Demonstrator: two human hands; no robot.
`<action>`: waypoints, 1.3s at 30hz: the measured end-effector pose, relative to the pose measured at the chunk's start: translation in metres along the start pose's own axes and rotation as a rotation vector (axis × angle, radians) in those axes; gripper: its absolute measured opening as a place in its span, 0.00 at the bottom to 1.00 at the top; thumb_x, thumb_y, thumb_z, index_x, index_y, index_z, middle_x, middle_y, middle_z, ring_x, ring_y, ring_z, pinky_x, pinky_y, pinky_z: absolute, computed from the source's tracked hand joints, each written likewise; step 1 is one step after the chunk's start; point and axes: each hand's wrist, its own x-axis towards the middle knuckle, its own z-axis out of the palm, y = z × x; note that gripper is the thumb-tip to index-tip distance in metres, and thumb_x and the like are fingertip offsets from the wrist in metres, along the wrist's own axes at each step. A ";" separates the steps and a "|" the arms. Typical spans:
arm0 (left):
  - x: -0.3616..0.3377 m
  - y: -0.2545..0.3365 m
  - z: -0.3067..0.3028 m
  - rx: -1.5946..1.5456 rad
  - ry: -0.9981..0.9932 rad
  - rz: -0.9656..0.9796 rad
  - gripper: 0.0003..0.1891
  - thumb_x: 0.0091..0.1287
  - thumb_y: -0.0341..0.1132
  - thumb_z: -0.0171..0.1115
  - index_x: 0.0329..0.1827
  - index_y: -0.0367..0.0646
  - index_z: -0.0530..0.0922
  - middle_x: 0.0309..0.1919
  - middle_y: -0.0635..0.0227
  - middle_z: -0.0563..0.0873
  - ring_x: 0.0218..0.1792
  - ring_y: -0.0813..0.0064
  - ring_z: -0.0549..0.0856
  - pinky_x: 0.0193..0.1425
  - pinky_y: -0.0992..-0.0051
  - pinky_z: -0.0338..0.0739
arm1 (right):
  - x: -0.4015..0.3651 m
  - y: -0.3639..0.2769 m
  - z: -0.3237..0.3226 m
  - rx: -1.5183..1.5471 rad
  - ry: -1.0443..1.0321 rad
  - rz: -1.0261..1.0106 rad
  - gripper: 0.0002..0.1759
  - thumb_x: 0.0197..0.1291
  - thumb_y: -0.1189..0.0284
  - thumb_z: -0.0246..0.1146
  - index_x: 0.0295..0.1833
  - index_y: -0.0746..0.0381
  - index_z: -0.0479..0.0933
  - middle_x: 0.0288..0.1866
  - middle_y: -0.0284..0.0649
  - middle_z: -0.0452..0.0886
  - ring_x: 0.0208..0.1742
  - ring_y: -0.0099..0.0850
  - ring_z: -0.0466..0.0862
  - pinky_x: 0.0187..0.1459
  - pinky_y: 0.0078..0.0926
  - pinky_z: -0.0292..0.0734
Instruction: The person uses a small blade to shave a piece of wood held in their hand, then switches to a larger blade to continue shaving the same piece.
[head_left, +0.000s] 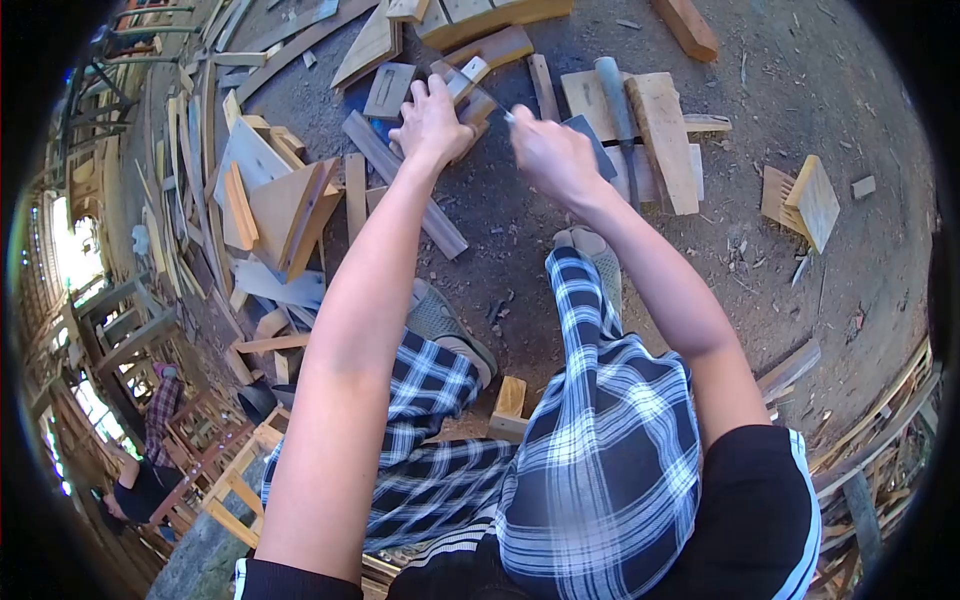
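Our left grip [432, 122] curves its fingers over a small wooden piece [473, 70] low over the dirt floor [700, 310]; we cannot tell how firmly it holds. Our right grip [555, 158] closes around a blurred, thin tool [509, 117] beside that piece. A thick plank [665, 140] lies farther right.

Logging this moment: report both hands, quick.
Left hand: fingers spread over a wooden piece; grip cannot be told.
Right hand: closed on a thin tool.
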 end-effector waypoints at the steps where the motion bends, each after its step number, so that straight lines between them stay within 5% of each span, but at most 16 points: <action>1: 0.001 -0.003 0.002 -0.016 -0.019 -0.030 0.41 0.53 0.44 0.79 0.65 0.44 0.64 0.64 0.56 0.71 0.66 0.47 0.74 0.61 0.41 0.74 | 0.019 -0.005 0.006 -0.001 0.030 -0.032 0.06 0.66 0.73 0.49 0.41 0.64 0.69 0.27 0.56 0.84 0.31 0.53 0.87 0.33 0.52 0.83; 19: -0.009 -0.019 0.006 -0.013 0.012 -0.024 0.41 0.52 0.43 0.79 0.64 0.43 0.63 0.62 0.55 0.71 0.64 0.46 0.75 0.59 0.40 0.74 | -0.048 0.009 -0.003 0.001 -0.019 -0.019 0.07 0.69 0.69 0.50 0.43 0.62 0.68 0.24 0.54 0.83 0.28 0.54 0.86 0.32 0.55 0.81; 26: -0.006 -0.016 0.000 -0.019 -0.029 -0.042 0.41 0.52 0.42 0.79 0.65 0.43 0.63 0.63 0.55 0.71 0.64 0.45 0.75 0.59 0.40 0.74 | 0.044 -0.019 0.021 0.015 0.044 -0.108 0.08 0.68 0.71 0.48 0.45 0.64 0.69 0.31 0.55 0.85 0.34 0.54 0.87 0.35 0.52 0.82; 33: -0.008 -0.016 0.002 0.003 -0.013 -0.035 0.42 0.53 0.44 0.79 0.67 0.43 0.62 0.65 0.55 0.70 0.65 0.47 0.75 0.60 0.41 0.75 | -0.046 0.006 -0.004 -0.027 -0.128 0.029 0.08 0.69 0.70 0.47 0.44 0.63 0.68 0.30 0.55 0.85 0.33 0.54 0.87 0.34 0.52 0.82; 39: -0.005 -0.014 0.001 0.002 -0.023 -0.042 0.41 0.53 0.43 0.79 0.66 0.44 0.63 0.63 0.56 0.71 0.64 0.46 0.75 0.60 0.41 0.74 | 0.025 -0.015 0.010 -0.002 -0.005 -0.059 0.09 0.69 0.70 0.47 0.43 0.63 0.69 0.31 0.57 0.85 0.35 0.53 0.88 0.36 0.52 0.83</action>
